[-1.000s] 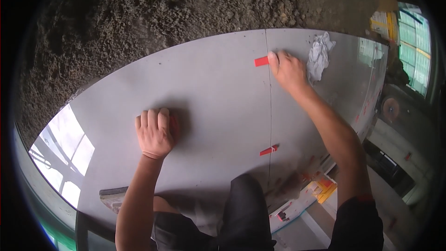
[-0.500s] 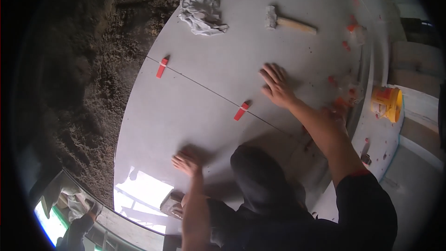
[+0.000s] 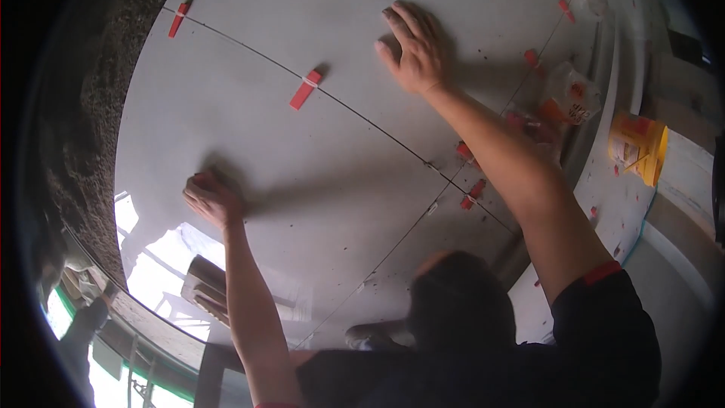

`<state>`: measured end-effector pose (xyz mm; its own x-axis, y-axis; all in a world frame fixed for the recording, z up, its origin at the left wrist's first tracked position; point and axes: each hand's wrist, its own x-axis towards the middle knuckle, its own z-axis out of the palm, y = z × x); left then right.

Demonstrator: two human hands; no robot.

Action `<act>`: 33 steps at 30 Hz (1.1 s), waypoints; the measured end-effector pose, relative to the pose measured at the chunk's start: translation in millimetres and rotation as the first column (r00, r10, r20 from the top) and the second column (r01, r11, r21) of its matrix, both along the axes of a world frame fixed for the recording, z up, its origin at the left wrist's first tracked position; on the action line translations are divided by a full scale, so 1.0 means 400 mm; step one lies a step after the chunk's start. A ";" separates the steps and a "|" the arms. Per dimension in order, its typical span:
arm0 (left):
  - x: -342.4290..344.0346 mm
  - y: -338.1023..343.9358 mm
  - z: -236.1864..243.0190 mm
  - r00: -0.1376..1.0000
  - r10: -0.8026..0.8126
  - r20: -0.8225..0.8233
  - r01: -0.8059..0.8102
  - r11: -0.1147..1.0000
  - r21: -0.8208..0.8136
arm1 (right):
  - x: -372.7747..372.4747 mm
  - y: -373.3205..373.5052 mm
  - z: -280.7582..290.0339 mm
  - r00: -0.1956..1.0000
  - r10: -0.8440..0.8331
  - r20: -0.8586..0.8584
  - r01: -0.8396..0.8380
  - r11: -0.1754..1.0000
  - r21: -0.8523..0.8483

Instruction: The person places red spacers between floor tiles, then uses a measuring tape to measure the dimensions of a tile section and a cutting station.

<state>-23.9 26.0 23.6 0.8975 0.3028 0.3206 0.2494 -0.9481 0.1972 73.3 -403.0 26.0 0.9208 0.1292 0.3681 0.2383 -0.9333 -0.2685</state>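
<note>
Fingers of the left hand (image 3: pixel 214 200) are curled closed around a small red piece (image 3: pixel 202 179), mostly hidden, over a large grey floor tile (image 3: pixel 249 128). The right hand (image 3: pixel 415 51) is held spread wide, palm down, with nothing seen in its grasp, over the adjoining tile (image 3: pixel 317 0), though whether the surface is touched cannot be told. Between the hands, a red levelling wedge (image 3: pixel 304 94) is set across the tile joint (image 3: pixel 370 125), another red wedge (image 3: pixel 178 23) is placed farther along it, and a yellow bucket (image 3: pixel 655 153) is seen at the right.
</note>
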 end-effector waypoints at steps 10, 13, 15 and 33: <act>-0.192 -0.291 0.070 0.948 -0.092 0.304 0.278 0.704 -0.653 | -0.068 -0.013 -0.041 0.992 -0.098 -0.077 0.093 0.993 -0.073; -0.332 -0.454 0.172 0.995 -0.042 -0.089 -0.077 0.232 -0.970 | -0.112 -0.004 0.025 0.903 -0.053 -0.426 0.060 0.998 0.004; -0.387 -0.550 0.159 0.996 -0.083 -0.017 -0.007 0.124 -0.992 | -0.117 -0.034 0.057 0.858 -0.012 -0.513 -0.058 0.991 -0.119; -0.377 -0.843 0.068 0.961 0.084 -0.264 -0.267 0.537 -0.800 | -1.040 -0.069 0.138 0.860 -0.010 -0.510 0.335 0.766 0.549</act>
